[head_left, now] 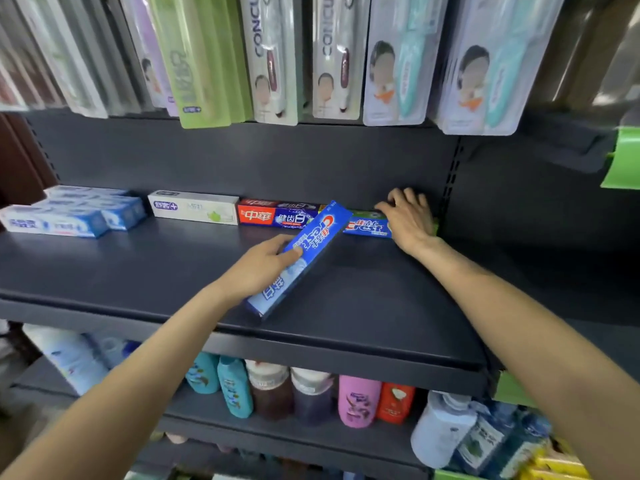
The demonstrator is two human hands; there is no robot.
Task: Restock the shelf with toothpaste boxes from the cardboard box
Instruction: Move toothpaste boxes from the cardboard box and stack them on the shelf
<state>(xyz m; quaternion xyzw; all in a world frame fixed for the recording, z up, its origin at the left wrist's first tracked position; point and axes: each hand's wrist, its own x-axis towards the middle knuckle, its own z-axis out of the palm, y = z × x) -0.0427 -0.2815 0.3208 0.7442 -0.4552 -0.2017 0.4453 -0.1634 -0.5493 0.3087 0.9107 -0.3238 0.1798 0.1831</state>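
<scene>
My left hand (pixel 261 266) grips a blue Crest toothpaste box (pixel 301 254), which points diagonally toward the back of the dark shelf (pixel 145 268). My right hand (pixel 408 216) lies flat on the right end of another blue and green Crest box (pixel 367 226) that rests against the shelf's back wall. Left of it along the back stand a red and blue toothpaste box (pixel 277 216), a white one (pixel 194 206) and a stack of light blue boxes (pixel 72 211). The cardboard box is not in view.
Packs of toothbrushes (pixel 277 57) hang above the shelf. On the lower shelf stand shampoo and lotion bottles (pixel 304 389). A green price rail (pixel 620 161) juts out at the right. The shelf's front half is bare metal.
</scene>
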